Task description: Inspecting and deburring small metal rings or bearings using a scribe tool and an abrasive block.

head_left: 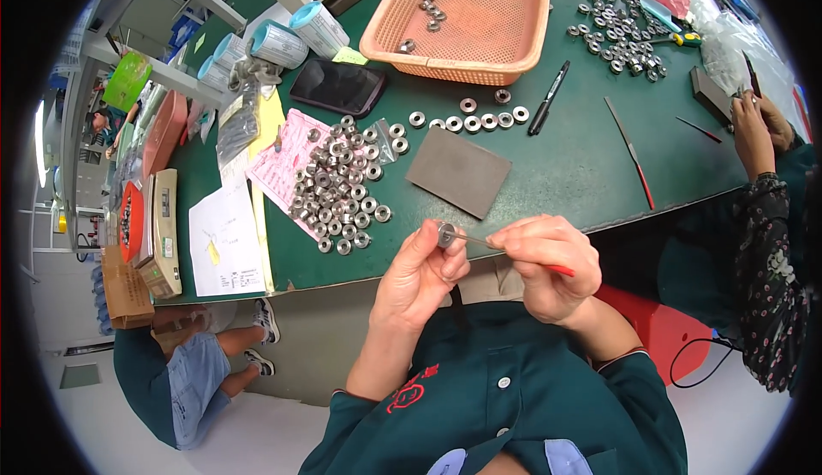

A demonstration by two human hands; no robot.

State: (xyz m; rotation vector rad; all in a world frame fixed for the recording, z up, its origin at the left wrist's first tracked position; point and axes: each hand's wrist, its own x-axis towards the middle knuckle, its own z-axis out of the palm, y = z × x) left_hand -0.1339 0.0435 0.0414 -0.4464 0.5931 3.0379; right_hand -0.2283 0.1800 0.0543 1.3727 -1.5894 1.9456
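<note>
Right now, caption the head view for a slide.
Left hand holds a metal ring, right hand a red-handled tool at its hole, beside a green table.

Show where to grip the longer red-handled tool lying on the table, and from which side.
Probably grip the tool by its red handle, from the near side: it points toward the near edge of the table, slim metal shaft away.

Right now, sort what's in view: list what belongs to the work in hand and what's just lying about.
Likely in the work:
held metal ring
held red-handled tool
pile of rings
orange basket containing rings

Apparently just lying about:
phone
black pen
white sheet
</note>
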